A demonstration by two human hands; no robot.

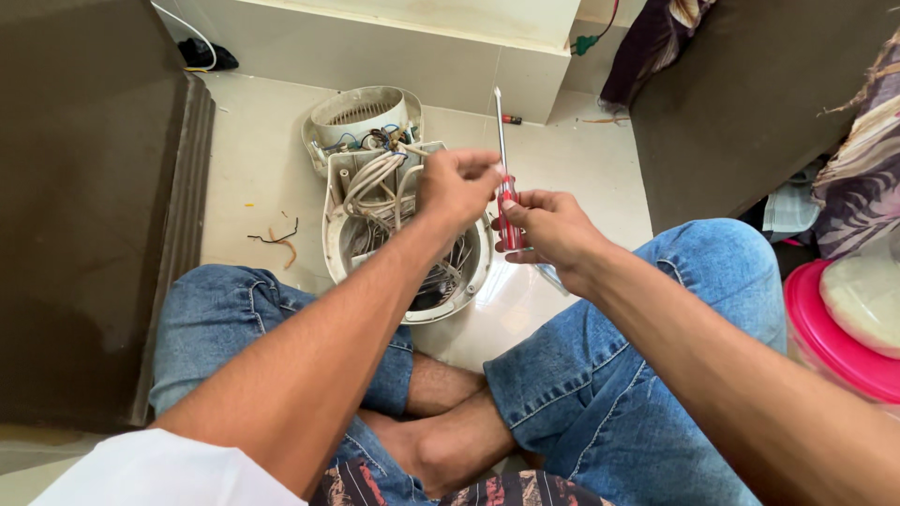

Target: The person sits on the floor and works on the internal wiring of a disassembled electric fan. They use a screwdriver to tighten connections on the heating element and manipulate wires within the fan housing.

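Screwdriver (506,178), red handle, gripped upright in right hand (553,230); left hand (457,185) pinches shaft near handle. Opened white appliance housing (394,201), wiring exposed, lies on floor (253,169) beneath. Step: tool readying; next calls for tip-to-screw alignment.

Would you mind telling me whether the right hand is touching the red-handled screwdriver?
Touching. The head view shows the right hand wrapped around the red handle of the screwdriver, shaft pointing up.

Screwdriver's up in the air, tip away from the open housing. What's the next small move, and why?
Probably tip the screwdriver down toward the opened appliance housing. The right hand holds its red handle with the shaft pointing up, the left hand pinches near the handle top, and the wiring lies exposed below.
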